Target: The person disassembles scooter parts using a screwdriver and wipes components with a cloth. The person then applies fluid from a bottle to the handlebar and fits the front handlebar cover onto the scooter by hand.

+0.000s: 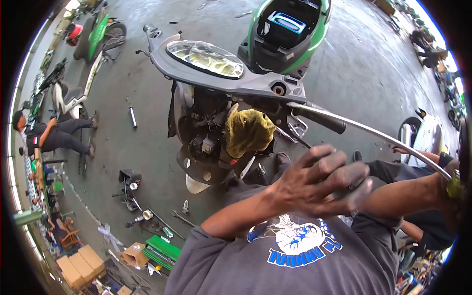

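My right hand, dark at the right edge, is closed round the yellow-green handle of what looks like a long screwdriver. Its silver shaft reaches across to the right end of the scooter's grey handlebar cover. My left hand is slightly blurred in front of my shirt, fingers curled; what they hold, if anything, is hidden. A thin dark rod runs towards its fingertips. Left of that hand, a yellow cloth hangs over the opened scooter front. The headlight sits in the cover.
Behind stands a green-rimmed scooter seat section. Loose parts and a wrench lie on the floor, with cardboard boxes at lower left. A person walks at left; another person's arm shows at right.
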